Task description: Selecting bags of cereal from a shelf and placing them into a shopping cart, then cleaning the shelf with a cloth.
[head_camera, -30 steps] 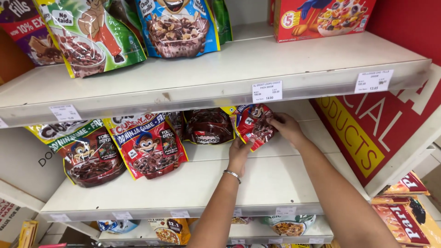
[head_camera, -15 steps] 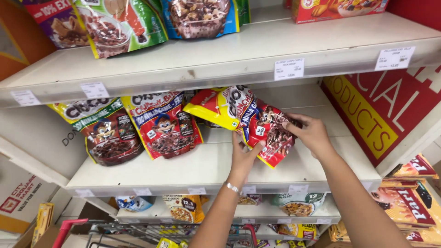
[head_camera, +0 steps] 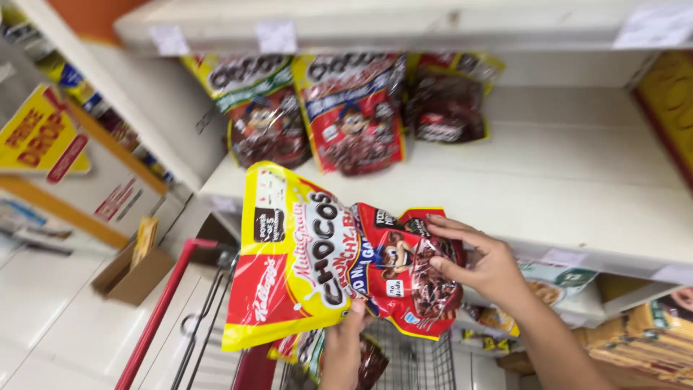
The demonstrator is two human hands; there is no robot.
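Note:
I hold a yellow-and-red cereal bag sideways in front of the shelf, above a wire cart. My right hand grips its right end, fingers spread over the red part. My left hand pinches the bag's lower edge from below. Three similar cereal bags stand at the back of the white shelf behind it.
A red-handled wire shopping cart sits below my hands with several packets inside. A yellow sale sign hangs at the left, a cardboard box lies on the white floor. More packets fill the lower shelf at right.
The bag has come off the shelf and down toward the cart, held in both hands. The view has tipped down and left, bringing the cart and floor into sight.

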